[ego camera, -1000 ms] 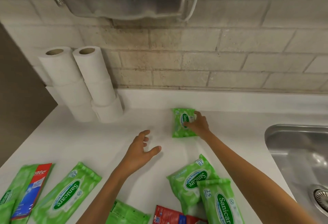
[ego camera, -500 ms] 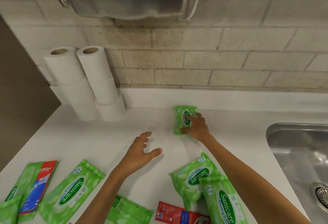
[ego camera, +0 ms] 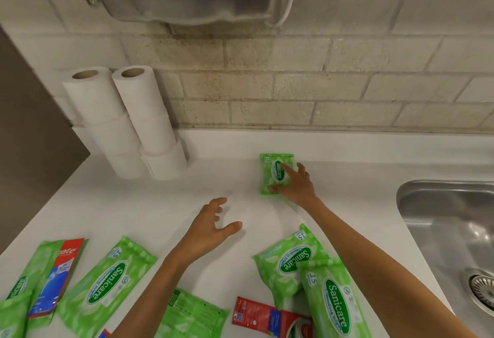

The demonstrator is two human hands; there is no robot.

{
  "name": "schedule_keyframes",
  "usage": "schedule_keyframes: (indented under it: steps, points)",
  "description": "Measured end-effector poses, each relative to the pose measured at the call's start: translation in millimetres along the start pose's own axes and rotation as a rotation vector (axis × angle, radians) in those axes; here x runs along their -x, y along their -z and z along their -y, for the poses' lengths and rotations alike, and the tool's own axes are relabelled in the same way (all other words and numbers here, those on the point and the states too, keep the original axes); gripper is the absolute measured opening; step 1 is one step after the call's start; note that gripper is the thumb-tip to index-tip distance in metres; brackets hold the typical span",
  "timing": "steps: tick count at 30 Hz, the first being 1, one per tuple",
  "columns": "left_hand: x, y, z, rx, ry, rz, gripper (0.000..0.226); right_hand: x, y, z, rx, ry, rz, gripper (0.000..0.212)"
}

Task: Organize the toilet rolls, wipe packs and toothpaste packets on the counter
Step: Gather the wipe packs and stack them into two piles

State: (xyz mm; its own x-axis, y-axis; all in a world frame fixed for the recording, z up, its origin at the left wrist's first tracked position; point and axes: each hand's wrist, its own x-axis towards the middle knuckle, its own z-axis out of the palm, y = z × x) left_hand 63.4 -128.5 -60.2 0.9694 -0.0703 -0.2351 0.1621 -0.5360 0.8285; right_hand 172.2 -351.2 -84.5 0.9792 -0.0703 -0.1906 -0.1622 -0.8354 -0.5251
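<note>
Pressing the wipe pack (ego camera: 270, 177) flat at the back of the surface (ego camera: 133, 204), near the wall, right hand (ego camera: 296, 186) fingers (ego camera: 288, 169) lying straight across it. Hovering the left hand (ego camera: 211, 230), fingers spread, holding nothing. Possibly risking skewing the pack on release, or dragging a forearm through the nearer packs (ego camera: 291, 262).

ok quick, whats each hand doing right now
Left hand: open, fingers relaxed above the counter, holding nothing.
Right hand: open, straight fingers resting on the far wipe pack.
</note>
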Motion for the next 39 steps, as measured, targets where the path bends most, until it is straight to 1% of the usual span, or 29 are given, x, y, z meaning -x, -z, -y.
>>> schedule_keyframes:
  steps: [6,8,11,13,17,19,24,28,35,37,39]
  points:
    - [9.0,-13.9,-11.0,-0.044,-0.037,0.056,0.062,23.2,15.7,-1.2,-0.074,-0.005,-0.053,0.081]
    - [13.9,-22.4,-15.1,-0.074,-0.052,0.09,0.063,34.0,21.0,-2.7,-0.138,0.006,-0.044,0.073]
    - [21.7,-36.4,-18.4,-0.107,-0.067,0.141,0.066,54.4,28.2,-4.3,-0.255,0.014,-0.028,0.052]
    - [28.5,-45.5,-19.8,-0.144,-0.087,0.172,0.069,69.5,29.8,-5.5,-0.313,0.012,-0.022,0.043]
    - [39.7,-64.6,-19.7,-0.243,-0.124,0.233,0.076,100.3,25.6,-14.0,-0.426,0.012,-0.022,0.039]
    - [46.1,-74.9,-18.8,-0.336,-0.142,0.243,0.083,115.4,21.5,-21.1,-0.468,-0.002,-0.035,0.036]
    - [55.7,-99.2,-16.4,-0.574,-0.185,0.183,0.093,136.2,14.9,-36.0,-0.521,-0.054,-0.075,0.03]
    - [55.3,-113.2,-16.1,-0.665,-0.191,0.113,0.099,140.0,15.5,-46.5,-0.543,-0.074,-0.121,0.029]
    - [45.1,-105.3,-21.4,-0.814,-0.127,0.078,0.109,131.5,17.6,-50.0,-0.587,-0.084,-0.133,0.027]
    - [41.0,-99.2,-20.0,-0.828,-0.111,0.056,0.107,129.1,16.6,-48.4,-0.589,-0.09,-0.119,0.027]
    - [36.6,-90.9,-18.0,-0.822,-0.103,0.031,0.1,126.4,15.3,-45.9,-0.591,-0.095,-0.099,0.028]
